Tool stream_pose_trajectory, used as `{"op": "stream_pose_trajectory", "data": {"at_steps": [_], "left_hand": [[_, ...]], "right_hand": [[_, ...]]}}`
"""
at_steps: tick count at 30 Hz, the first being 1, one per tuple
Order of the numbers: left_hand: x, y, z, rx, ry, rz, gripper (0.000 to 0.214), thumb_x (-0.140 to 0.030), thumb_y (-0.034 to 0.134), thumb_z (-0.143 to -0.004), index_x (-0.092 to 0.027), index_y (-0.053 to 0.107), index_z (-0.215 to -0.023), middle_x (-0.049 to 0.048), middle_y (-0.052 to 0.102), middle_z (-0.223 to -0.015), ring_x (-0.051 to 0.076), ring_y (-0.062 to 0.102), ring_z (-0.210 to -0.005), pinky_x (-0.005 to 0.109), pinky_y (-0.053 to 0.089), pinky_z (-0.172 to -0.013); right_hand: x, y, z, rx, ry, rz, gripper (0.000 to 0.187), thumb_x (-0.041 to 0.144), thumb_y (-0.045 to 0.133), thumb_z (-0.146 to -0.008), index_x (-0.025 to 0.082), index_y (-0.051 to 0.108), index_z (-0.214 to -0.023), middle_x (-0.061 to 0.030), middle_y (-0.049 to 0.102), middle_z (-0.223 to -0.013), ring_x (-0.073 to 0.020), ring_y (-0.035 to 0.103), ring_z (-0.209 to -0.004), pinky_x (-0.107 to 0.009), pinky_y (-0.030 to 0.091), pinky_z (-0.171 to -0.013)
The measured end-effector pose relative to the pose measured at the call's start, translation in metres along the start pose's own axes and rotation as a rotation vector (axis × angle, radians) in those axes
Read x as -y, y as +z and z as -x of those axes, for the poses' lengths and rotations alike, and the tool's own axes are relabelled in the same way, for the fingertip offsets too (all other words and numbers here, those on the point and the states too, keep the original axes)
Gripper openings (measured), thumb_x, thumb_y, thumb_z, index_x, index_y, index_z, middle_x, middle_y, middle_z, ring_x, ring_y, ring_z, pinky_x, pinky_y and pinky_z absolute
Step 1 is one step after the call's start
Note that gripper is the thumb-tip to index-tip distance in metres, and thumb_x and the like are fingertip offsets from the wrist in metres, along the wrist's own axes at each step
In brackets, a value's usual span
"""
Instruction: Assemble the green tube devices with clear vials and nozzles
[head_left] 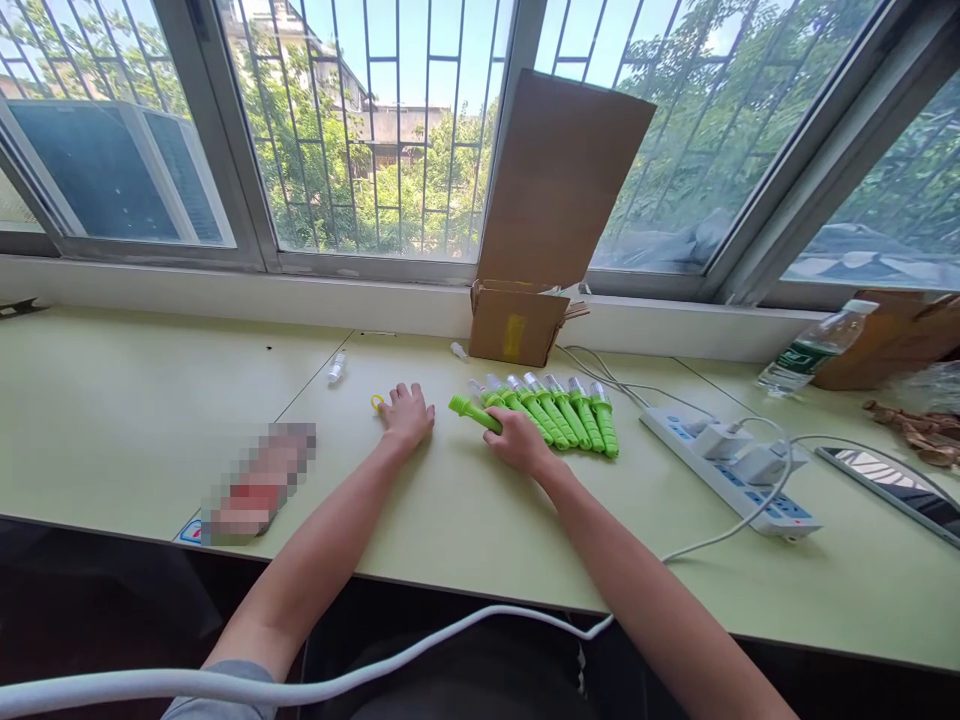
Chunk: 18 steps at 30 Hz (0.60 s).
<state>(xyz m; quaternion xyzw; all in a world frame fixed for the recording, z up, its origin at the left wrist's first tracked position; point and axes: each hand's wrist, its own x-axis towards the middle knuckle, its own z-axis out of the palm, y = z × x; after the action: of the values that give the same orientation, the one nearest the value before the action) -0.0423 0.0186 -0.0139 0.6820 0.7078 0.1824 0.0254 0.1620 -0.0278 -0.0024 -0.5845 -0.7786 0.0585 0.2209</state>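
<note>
My right hand (516,438) is closed around a green plastic handle (469,408), whose threaded end points left, a little above the table. Just behind and to the right of that hand lies a row of several green handles with clear tips (577,415), side by side. My left hand (407,416) rests palm down on the table with its fingers apart. Right beside its fingers is a small yellow ring (377,401); I cannot tell whether they touch. What lies under the left palm is hidden.
A cardboard box (517,325) stands open against the window. Right of the handles lie a power strip (727,470) with cables, a phone (892,490) and a water bottle (814,350). A small clear bottle (337,367) and a blurred-out object (262,485) lie to the left. A white cable (420,645) crosses in front.
</note>
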Motion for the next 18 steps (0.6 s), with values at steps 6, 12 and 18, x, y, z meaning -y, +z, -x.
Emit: {"op": "stream_pose_trajectory", "data": {"at_steps": [6,12,18], "left_hand": [[-0.002,0.008,0.001,0.037,0.378,0.144,0.039,-0.035,0.051,-0.084,-0.018,0.048,-0.120,0.0141,0.050,-0.119,0.027,0.047,-0.113,0.039,0.038,-0.094],[-0.009,0.013,0.003,0.075,0.532,0.279,0.023,-0.022,0.049,-0.084,-0.017,0.054,-0.106,0.0113,0.055,-0.111,0.024,0.049,-0.110,0.036,0.040,-0.095],[-0.008,0.009,0.000,-0.049,0.411,0.235,0.033,-0.010,0.048,-0.079,-0.018,0.056,-0.111,0.0129,0.057,-0.115,0.026,0.050,-0.111,0.038,0.039,-0.093]], "right_hand": [[-0.001,0.001,0.000,-0.004,-0.018,-0.001,0.031,0.020,0.054,-0.073,0.019,0.065,-0.102,-0.0056,0.069,-0.089,-0.0187,0.057,-0.075,-0.026,0.036,-0.065],[-0.002,0.000,0.000,-0.011,-0.014,-0.003,0.031,0.020,0.055,-0.073,0.018,0.065,-0.102,-0.0057,0.069,-0.088,-0.0192,0.058,-0.077,-0.026,0.038,-0.068],[-0.002,0.002,0.000,-0.011,-0.016,0.006,0.032,0.020,0.055,-0.073,0.019,0.065,-0.103,-0.0060,0.069,-0.090,-0.0195,0.058,-0.078,-0.027,0.037,-0.067]]}}
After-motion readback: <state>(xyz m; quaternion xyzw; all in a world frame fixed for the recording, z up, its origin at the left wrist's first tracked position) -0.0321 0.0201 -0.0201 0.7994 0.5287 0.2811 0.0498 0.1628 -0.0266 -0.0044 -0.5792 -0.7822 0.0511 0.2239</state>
